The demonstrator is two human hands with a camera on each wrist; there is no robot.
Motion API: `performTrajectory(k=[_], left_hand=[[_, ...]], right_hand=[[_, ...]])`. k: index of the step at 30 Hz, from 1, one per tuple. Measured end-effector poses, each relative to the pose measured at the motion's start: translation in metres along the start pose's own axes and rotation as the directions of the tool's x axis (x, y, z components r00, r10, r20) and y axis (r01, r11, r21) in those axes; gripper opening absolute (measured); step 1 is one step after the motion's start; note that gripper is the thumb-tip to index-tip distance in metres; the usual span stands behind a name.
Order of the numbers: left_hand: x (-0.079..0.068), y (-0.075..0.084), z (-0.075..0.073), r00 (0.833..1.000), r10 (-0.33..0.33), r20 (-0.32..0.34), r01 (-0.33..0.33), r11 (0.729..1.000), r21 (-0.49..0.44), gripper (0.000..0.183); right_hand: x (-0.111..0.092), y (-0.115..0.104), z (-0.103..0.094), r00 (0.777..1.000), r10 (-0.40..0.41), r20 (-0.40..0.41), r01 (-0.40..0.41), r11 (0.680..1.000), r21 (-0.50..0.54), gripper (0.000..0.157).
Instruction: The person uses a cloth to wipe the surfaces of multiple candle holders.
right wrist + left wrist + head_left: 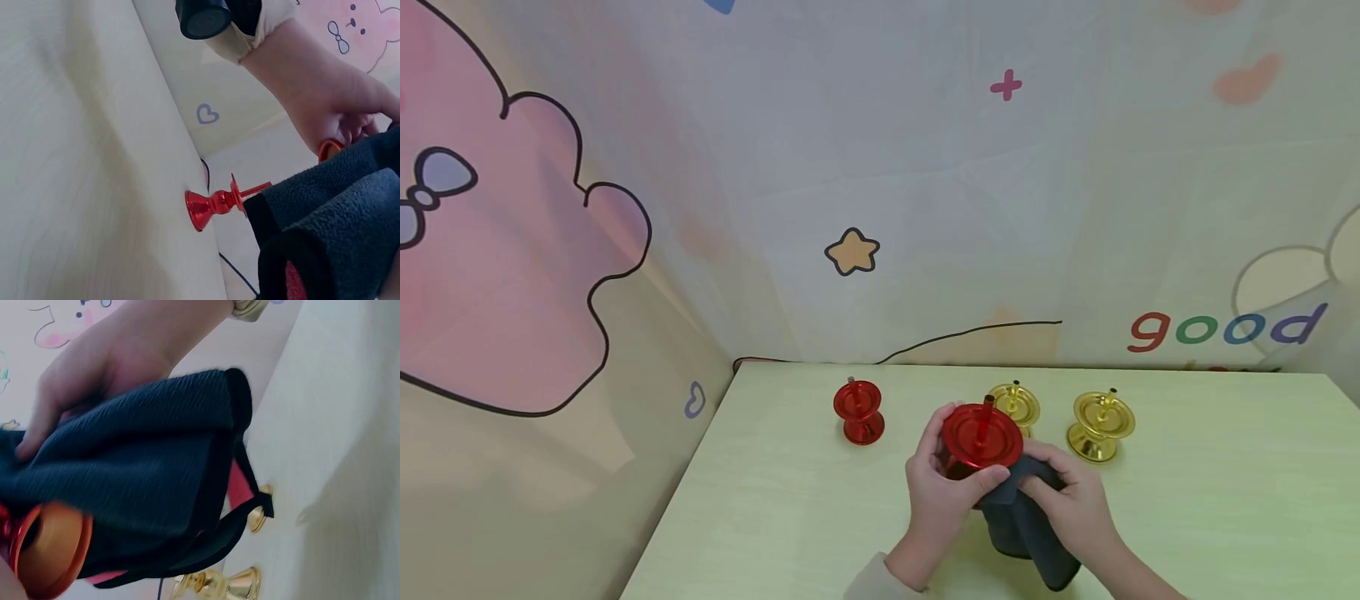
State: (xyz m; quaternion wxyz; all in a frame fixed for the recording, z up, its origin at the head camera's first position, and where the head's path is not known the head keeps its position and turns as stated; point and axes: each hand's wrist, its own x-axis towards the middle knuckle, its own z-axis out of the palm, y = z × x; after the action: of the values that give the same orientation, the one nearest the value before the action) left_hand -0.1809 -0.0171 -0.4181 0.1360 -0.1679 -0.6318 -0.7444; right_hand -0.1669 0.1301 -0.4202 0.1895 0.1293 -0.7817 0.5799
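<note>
A red metal candle holder, with a spike rising from its dish, is gripped by my left hand above the table. My right hand holds a dark blue cloth against the holder's lower part. In the left wrist view the cloth hangs in folds beside the holder's hollow orange base. Red shows on the cloth's inner side. Seen from the right wrist, the cloth covers most of the held holder, and only a bit of its rim shows near the left hand.
Another red candle holder stands on the pale table to the left. A gold candle holder stands behind my right hand, and a second gold one is partly hidden behind the held holder. A printed curtain hangs behind the table.
</note>
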Motion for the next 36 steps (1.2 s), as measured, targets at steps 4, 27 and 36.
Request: performTrajectory(k=[4,27,36], left_hand=[[0.007,0.003,-0.012,0.976,-0.103,0.192,0.121,0.989,-0.087,0.068],[0.010,-0.002,-0.024,0.896,-0.238,0.375,0.330,0.922,-0.201,0.061],[0.016,-0.002,-0.028,0.846,-0.320,0.425,0.415,0.897,-0.151,0.062]], right_hand=[[0.004,0.003,-0.009,0.997,0.045,0.067,-0.047,0.998,0.039,0.023],[0.005,0.006,-0.024,0.981,-0.057,0.187,0.033,0.991,0.128,0.027],[0.011,0.013,-0.033,0.956,-0.082,0.281,-0.010,0.951,0.308,0.045]])
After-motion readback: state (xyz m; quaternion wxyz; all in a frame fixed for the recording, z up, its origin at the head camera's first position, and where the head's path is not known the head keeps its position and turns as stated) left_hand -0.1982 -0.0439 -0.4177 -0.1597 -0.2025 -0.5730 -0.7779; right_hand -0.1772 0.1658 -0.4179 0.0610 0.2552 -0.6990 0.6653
